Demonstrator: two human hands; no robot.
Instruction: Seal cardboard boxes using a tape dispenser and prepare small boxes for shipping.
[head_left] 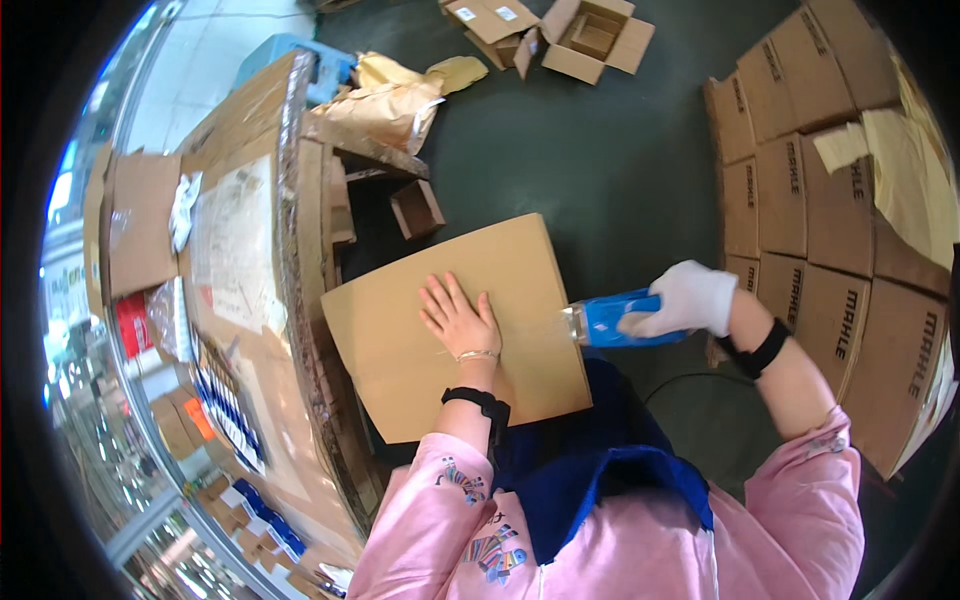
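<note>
A closed brown cardboard box lies in front of me, turned slightly at an angle. My left hand rests flat on its top with the fingers spread, bare apart from a bracelet at the wrist. In a white glove, my right hand is closed around a blue tape dispenser. The metal front of the dispenser meets the right edge of the box. A shiny, clear patch that looks like tape shows on the box top beside it.
A worn wooden workbench covered in cardboard and plastic stands at left. Stacked cartons line the right side. Open empty cartons and crumpled brown paper are at the far side. A small open box sits by the bench.
</note>
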